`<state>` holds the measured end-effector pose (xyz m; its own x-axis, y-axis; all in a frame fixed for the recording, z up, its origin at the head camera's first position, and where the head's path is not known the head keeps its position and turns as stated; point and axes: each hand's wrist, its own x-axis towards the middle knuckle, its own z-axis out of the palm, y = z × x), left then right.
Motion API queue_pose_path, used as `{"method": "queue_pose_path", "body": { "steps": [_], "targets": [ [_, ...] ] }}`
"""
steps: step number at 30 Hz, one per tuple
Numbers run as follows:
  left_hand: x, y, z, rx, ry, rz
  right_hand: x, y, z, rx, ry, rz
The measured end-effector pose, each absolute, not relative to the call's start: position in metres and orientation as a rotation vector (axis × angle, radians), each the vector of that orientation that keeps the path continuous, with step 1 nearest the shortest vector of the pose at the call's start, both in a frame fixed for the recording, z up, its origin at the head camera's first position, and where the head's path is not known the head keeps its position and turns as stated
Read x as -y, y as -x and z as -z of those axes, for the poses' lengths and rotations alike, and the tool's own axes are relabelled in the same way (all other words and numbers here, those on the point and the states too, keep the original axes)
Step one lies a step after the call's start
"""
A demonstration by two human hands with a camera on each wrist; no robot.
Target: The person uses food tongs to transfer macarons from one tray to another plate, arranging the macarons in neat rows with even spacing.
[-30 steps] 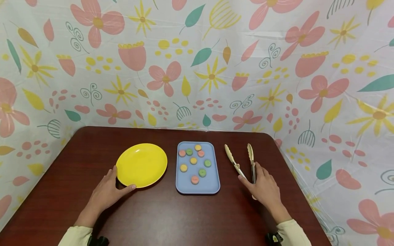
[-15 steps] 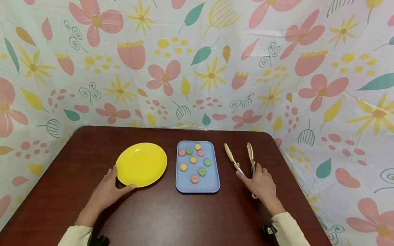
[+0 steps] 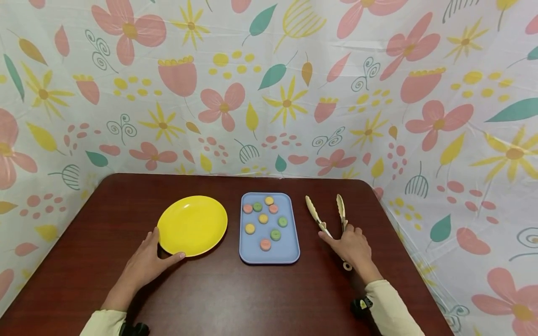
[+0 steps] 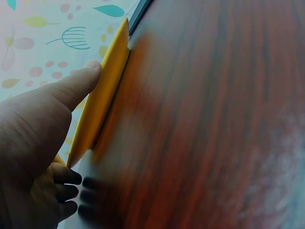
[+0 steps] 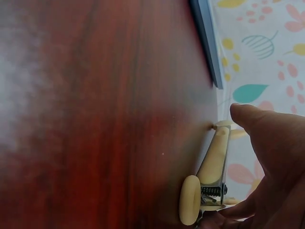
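Note:
My left hand is at the near left edge of a round yellow plate. Its thumb lies along the plate's rim, and the fingers spread on the left side. A pair of tongs with cream tips and metal arms lies spread on the table. Over the tongs' handle end is my right hand, thumb stretched out to the left. In the right wrist view that thumb stands apart from the tongs' spring and cream ring, while the other fingers reach down on the far side, partly hidden.
Between the hands lies a blue rectangular tray with several small pink, yellow and green button-like discs on it. The brown table meets a flower-printed cloth at the back and sides.
My right hand has shifted a little left over the tongs, baring more of the handle's ring. The left hand, plate, tray and tongs stay in place.

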<state>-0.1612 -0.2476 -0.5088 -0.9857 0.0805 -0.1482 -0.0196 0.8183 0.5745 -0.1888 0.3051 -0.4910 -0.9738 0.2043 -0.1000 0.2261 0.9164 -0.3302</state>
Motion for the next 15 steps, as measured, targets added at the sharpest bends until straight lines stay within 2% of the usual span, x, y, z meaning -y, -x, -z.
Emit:
{"method": "queue_pose_path", "body": {
  "steps": [15],
  "targets": [
    [0.247,0.162,0.51,-2.807,-0.047,-0.941,-0.304,0.201,0.498,-3.017,-0.417,0.447]
  ]
}}
